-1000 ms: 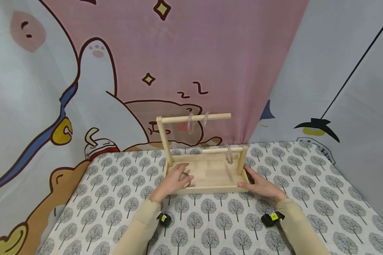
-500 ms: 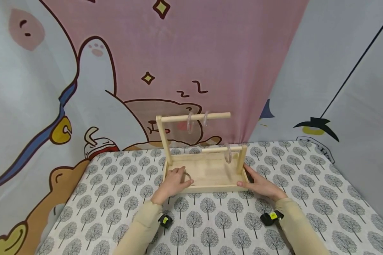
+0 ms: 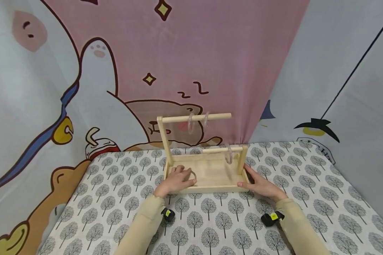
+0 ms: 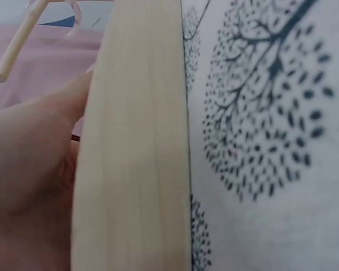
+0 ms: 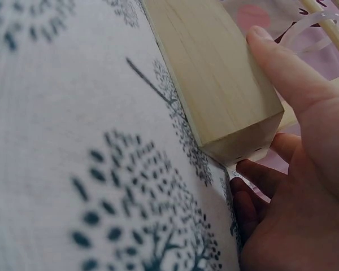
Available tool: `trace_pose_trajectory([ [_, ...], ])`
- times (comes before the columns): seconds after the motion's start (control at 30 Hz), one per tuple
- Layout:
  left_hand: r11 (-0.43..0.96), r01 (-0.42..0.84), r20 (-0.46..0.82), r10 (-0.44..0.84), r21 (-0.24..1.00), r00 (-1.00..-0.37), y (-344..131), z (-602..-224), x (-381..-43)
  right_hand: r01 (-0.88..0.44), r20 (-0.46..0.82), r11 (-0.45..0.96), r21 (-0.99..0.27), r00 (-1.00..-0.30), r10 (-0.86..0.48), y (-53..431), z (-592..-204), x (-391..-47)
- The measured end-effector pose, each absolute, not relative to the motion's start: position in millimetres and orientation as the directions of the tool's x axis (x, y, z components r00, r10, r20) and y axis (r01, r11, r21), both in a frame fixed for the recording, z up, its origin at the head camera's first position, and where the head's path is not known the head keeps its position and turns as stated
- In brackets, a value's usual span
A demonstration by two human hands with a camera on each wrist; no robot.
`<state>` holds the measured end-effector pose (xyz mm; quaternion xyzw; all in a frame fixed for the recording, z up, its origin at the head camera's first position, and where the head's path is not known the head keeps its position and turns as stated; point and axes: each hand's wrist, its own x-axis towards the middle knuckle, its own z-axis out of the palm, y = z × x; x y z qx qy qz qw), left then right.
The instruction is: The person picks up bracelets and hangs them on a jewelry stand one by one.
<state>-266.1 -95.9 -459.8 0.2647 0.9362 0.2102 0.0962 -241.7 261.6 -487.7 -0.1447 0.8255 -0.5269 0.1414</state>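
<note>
A pale wooden tray (image 3: 210,188) carries two posts, each with a sideways rod. Two clear plastic rings, one of them a left ring (image 3: 190,124), hang from the higher rod (image 3: 221,116). Another ring (image 3: 228,156) hangs on the lower rod (image 3: 210,151). My left hand (image 3: 175,180) reaches over the front wall into the tray's left end. A loose ring (image 3: 195,175) shows between its thumb and index finger; whether they pinch it I cannot tell. My right hand (image 3: 260,184) grips the tray's front right corner, thumb on the front wall, fingers behind the end wall (image 5: 246,141).
A white cloth with grey trees (image 3: 210,223) covers the table. Behind the tray hangs a pink and white cartoon curtain (image 3: 223,53). The left post (image 3: 164,141) rises just beyond my left hand; the shorter right post (image 3: 242,161) stands near my right fingers.
My left hand has settled lower over the loose ring and shifted slightly right, and that ring has shifted right with it. My right hand stays on the tray corner.
</note>
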Motion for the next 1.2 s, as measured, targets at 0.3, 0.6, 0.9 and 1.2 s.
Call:
trace_pose_trajectory([
  [0.3,0.771,0.484,-0.005,0.533,0.414,-0.846,-94,-470,-282,-0.077,-0.089,0.394,-0.916,-0.917,-0.388,262,-488,-241],
  [0.6,0.724,0.495,0.142,0.493,0.480,-0.858,-95,-478,-286,-0.074,-0.090,0.390,-0.918,-0.918,-0.386,262,-486,-240],
  [0.9,0.641,0.435,0.156,0.445,0.632,-0.882,-94,-481,-288,-0.068,-0.100,0.404,-0.912,-0.919,-0.382,262,-484,-241],
  [1.2,0.581,0.419,0.177,0.427,0.698,-0.887,-95,-480,-288,-0.069,-0.100,0.395,-0.916,-0.915,-0.392,262,-486,-241],
])
